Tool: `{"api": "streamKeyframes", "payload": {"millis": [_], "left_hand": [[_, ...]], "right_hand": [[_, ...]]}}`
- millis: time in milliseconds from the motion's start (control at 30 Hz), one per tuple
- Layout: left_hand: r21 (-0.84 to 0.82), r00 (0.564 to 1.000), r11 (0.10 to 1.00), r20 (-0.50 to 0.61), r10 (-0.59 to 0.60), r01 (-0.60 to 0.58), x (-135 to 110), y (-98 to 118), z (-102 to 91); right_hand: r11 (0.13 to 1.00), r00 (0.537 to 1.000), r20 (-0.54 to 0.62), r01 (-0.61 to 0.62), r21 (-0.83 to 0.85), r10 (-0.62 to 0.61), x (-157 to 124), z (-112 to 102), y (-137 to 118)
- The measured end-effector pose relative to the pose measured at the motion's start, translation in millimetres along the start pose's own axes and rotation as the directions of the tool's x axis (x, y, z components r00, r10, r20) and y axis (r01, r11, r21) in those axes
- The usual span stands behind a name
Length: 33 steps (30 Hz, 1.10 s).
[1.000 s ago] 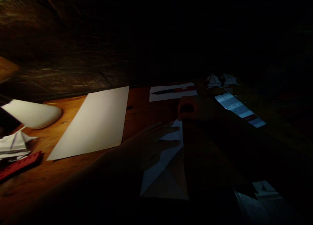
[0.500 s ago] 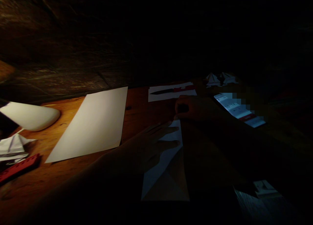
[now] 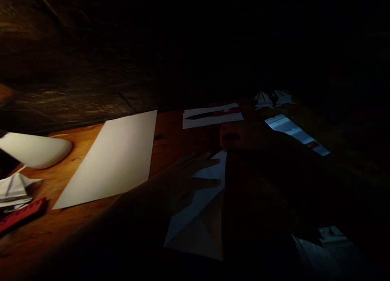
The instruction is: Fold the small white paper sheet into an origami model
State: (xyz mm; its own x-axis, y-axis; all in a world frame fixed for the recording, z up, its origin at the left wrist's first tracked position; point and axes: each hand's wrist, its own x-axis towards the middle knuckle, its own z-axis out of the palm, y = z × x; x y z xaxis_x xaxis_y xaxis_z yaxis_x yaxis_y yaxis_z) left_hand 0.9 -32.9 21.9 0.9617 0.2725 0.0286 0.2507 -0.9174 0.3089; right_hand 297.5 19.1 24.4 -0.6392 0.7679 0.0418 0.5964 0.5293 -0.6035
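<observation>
A folded sheet of paper [image 3: 199, 208] with diagonal creases lies in the dim middle of the wooden table, narrowing toward its far tip. Spread across its left side is my left hand [image 3: 189, 179], fingers apart and lying flat on the paper. My right hand [image 3: 239, 136] is closed at the far tip, thumb and forefinger curled together against it; the exact grip is dark. Just beyond, a knife [image 3: 210, 114] with a dark blade and red handle rests on some white paper [image 3: 195, 123].
To the left lie a large blank sheet [image 3: 118, 159], a white lamp-like object [image 3: 38, 150], a folded paper figure [image 3: 15, 189] and a red bar-shaped object [image 3: 22, 216]. On the right are a lit phone [image 3: 295, 132], two folded paper figures [image 3: 262, 99] and a dim paper stack [image 3: 323, 252].
The folded paper has turned slightly, its near end swinging left. My right hand has curled more tightly at the tip, while my left hand stays flat on the paper. The view has shifted a little.
</observation>
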Motion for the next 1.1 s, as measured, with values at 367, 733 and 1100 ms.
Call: {"api": "streamKeyframes", "payload": {"millis": [367,733,1100], "left_hand": [[-0.025,1.0,1.0,-0.015,-0.014,0.013,-1.2,0.0,-3.6],[-0.03,1.0,1.0,-0.014,-0.009,0.008,1.1,3.0,-3.7],[0.0,0.999,1.0,0.039,-0.001,0.001,0.6,0.5,-0.7]], "right_hand": [[0.995,0.996,0.082,0.039,0.097,-0.047,-3.0,-8.4,4.6],[0.991,0.998,0.039,0.045,0.13,-0.05,0.1,-1.2,12.8],[0.995,1.0,0.023,0.014,0.097,-0.016,0.6,-2.0,9.2]]}}
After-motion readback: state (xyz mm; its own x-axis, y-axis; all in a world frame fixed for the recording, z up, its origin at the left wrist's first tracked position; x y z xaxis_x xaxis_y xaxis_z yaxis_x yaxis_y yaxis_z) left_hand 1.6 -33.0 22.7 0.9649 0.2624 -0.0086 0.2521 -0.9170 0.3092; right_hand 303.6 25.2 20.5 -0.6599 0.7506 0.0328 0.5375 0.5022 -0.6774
